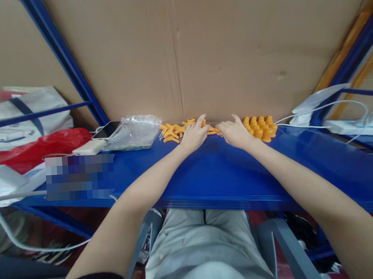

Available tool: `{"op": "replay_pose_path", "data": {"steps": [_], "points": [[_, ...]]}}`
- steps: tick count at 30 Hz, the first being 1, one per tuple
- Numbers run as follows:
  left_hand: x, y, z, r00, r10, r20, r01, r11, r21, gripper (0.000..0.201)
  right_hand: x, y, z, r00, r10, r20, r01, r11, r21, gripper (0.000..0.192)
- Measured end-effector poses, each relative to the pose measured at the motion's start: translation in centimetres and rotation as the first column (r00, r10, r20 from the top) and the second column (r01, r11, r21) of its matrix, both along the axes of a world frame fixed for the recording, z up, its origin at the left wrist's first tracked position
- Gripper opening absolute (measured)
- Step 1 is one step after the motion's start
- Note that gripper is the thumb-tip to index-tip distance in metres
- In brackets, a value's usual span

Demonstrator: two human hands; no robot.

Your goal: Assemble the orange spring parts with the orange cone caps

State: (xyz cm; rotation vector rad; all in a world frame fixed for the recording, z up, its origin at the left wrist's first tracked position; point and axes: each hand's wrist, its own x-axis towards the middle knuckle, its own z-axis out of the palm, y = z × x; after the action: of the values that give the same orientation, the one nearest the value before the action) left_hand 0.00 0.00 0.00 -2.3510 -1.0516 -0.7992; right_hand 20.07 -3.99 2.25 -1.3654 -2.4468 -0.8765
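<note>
Both hands over the blue table (204, 172), at its far edge by the cardboard panel (231, 48). Left hand (194, 135): palm down, thumb lifted, fingers bent over orange plastic pieces; grip hidden, cannot tell if pinching. Right hand (235, 132): palm down, thumb up, fingertips at the end of a slim orange piece (213, 130) lying in the gap between the hands; cannot tell which hand, if either, pinches it. Loose heap of branching orange pieces (171, 133) on the table, just beside the left hand on its outer side, lying crisscross. Block of orange knobbed pieces (261, 128) in close rows on the table, just beside the right hand, partly behind the wrist. Left of heap: clear plastic bag (138, 132), dark-screened phone (107, 130), small white box (89, 147), red plastic bag (65, 140). White bag with dark strap (50, 108) farther left, behind a blue rail. Right side: white cable (302, 126) along the table's back, white power strip (353, 127) near the blue post. Grey-clad lap (196, 244) below the table's front edge.
</note>
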Motion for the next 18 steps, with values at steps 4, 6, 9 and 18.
{"op": "replay_pose_path", "data": {"steps": [4, 6, 9, 18], "points": [[0.30, -0.16, 0.26, 0.998, 0.042, -0.055, -0.044, 0.999, -0.029, 0.030, -0.16, -0.05, 0.20, 1.000, -0.021, -0.015, 0.021, 1.000, -0.002, 0.031], [0.34, -0.26, 0.41, 0.996, 0.052, -0.066, -0.054, 0.998, -0.034, 0.028, -0.25, -0.03, 0.18, 0.999, -0.025, -0.023, 0.025, 1.000, 0.010, 0.030], [0.29, -0.35, 0.51, 0.997, 0.042, -0.063, -0.043, 0.999, -0.023, 0.025, -0.25, 0.00, 0.04, 1.000, -0.001, -0.030, 0.001, 1.000, 0.012, 0.028], [0.13, 0.54, 0.32, 0.992, -0.103, 0.069, 0.114, 0.976, -0.183, 0.015, -0.46, -0.13, 0.06, 1.000, 0.020, 0.000, -0.020, 1.000, -0.011, 0.028]]}}
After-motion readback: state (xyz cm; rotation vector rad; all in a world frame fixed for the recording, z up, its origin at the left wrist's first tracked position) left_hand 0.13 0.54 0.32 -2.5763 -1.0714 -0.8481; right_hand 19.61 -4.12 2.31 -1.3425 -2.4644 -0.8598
